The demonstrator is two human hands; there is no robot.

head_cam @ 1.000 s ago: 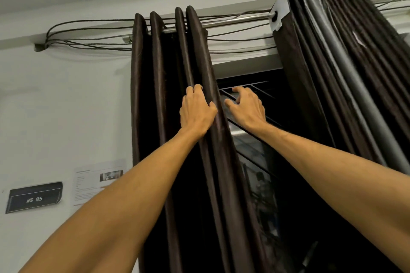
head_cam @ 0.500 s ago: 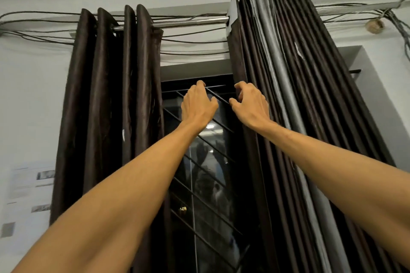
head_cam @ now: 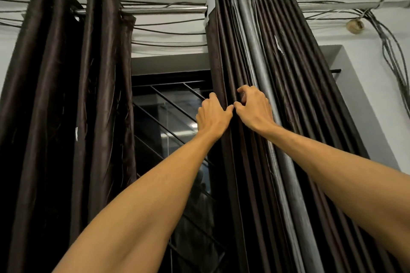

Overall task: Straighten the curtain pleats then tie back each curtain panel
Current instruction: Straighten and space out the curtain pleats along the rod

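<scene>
Obs: right curtain panel [head_cam: 297,68] hangs bunched from the rod [head_cam: 164,10], upper right of frame; left hand [head_cam: 213,116] and right hand [head_cam: 254,109] meet mid-frame, each apparently pinching an inner pleat, fingertips hidden; cloth looks soft, light, slippery; judge fold edges the best hold.

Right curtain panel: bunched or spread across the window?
Bunched. The right curtain panel hangs in tight pleats right of the uncovered window glass; left hand and right hand grip its inner pleats.
</scene>
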